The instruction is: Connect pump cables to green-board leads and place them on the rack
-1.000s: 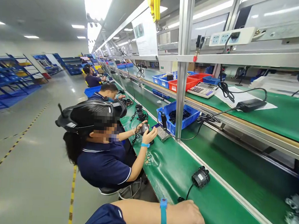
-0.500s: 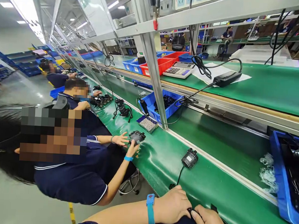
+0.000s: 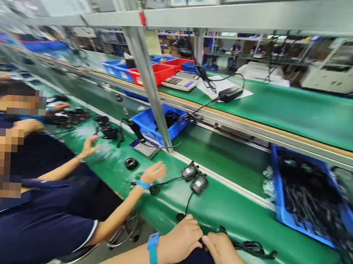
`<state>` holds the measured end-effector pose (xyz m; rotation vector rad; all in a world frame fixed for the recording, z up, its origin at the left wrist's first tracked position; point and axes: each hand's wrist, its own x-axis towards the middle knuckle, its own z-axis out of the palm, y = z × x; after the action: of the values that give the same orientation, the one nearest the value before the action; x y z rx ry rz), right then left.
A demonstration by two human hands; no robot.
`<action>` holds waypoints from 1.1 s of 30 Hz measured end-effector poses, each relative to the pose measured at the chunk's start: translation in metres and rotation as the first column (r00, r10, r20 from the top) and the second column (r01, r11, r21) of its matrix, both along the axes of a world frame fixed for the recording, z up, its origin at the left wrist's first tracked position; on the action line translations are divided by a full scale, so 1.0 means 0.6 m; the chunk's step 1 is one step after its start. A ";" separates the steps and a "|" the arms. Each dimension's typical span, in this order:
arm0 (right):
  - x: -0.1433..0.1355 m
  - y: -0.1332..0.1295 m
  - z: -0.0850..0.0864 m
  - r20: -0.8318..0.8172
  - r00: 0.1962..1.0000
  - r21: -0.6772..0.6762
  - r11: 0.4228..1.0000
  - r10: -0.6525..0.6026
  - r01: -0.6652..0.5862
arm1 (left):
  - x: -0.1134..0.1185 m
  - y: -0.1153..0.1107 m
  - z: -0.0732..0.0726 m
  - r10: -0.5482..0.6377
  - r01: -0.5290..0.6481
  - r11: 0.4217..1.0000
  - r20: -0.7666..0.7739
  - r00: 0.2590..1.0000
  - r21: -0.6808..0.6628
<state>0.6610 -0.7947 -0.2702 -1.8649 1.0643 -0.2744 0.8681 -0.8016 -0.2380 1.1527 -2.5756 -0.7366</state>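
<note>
Green matting covers the long work surface (image 3: 234,214), with a raised shelf (image 3: 296,110) behind it carrying a calculator (image 3: 181,82) and a black power adapter (image 3: 230,94) at roughly 12 o'clock from the wearer's hands. At the near edge, the left hand (image 3: 184,237) and right hand (image 3: 225,252) meet over a small black piece (image 3: 203,243), mostly hidden between them; the grip of each looks closed on it, thumb and fingers pinched together. What exactly the piece is, I cannot tell. Just past the hands, at 12 o'clock, lies a black corded module (image 3: 199,183), with another black module (image 3: 190,171) beside it towards 11. A black cable bundle (image 3: 256,248) rests at 3 o'clock, and a blue bin of black cables (image 3: 276,192) stands at 2. Between 10 and 11, a co-worker's hand (image 3: 153,172) reaches over the surface near a tray of small metallic pieces (image 3: 146,149). Judging by the pose, close two-handed handling is in hand; any move from this hold calls for steady fingertips and slack in whatever cord is attached.
</note>
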 end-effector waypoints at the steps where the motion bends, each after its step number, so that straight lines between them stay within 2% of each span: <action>1: 0.001 -0.002 0.007 0.012 1.000 0.016 1.000 -0.016 0.015 | 0.000 0.000 0.000 0.023 -0.023 1.000 -0.019 1.000 0.010; 5: 0.008 -0.006 0.030 0.003 0.992 0.024 0.992 -0.124 0.124 | 0.001 0.001 0.000 0.047 -0.046 0.999 -0.057 0.997 0.017; 9: 0.021 -0.002 0.039 -0.061 0.995 0.063 0.994 -0.081 0.085 | 0.007 0.007 -0.004 0.053 -0.053 0.999 -0.066 0.996 0.001; 13: 0.028 -0.007 0.048 -0.048 0.986 0.043 0.985 -0.163 0.165 | 0.014 0.008 -0.009 0.060 -0.059 0.998 -0.097 0.993 0.009; 17: 0.026 -0.015 0.055 -0.037 0.998 0.089 0.994 -0.055 0.058 | 0.015 0.007 -0.002 0.045 -0.049 0.998 -0.107 0.993 -0.031; 21: 0.023 -0.018 0.051 -0.011 0.991 0.071 0.988 -0.135 0.135 | 0.011 0.006 0.000 0.048 -0.052 0.998 -0.104 0.993 -0.038; 25: 0.020 -0.021 0.048 -0.010 1.000 0.185 0.983 -0.021 0.023 | 0.011 0.004 -0.003 0.049 -0.054 0.996 -0.075 0.996 -0.065; 30: 0.015 -0.022 0.036 -0.020 0.998 0.085 0.994 -0.060 0.061 | 0.013 0.001 -0.001 0.032 -0.033 0.994 -0.011 0.999 -0.100; 33: 0.016 -0.025 0.023 -0.003 1.000 0.184 0.983 0.020 -0.019 | 0.015 -0.003 -0.004 0.011 -0.007 0.991 0.025 1.000 -0.135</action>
<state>0.6705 -0.8095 -0.2567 -1.7102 1.0387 -0.1546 0.8771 -0.8032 -0.2406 1.1382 -2.5945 -0.5399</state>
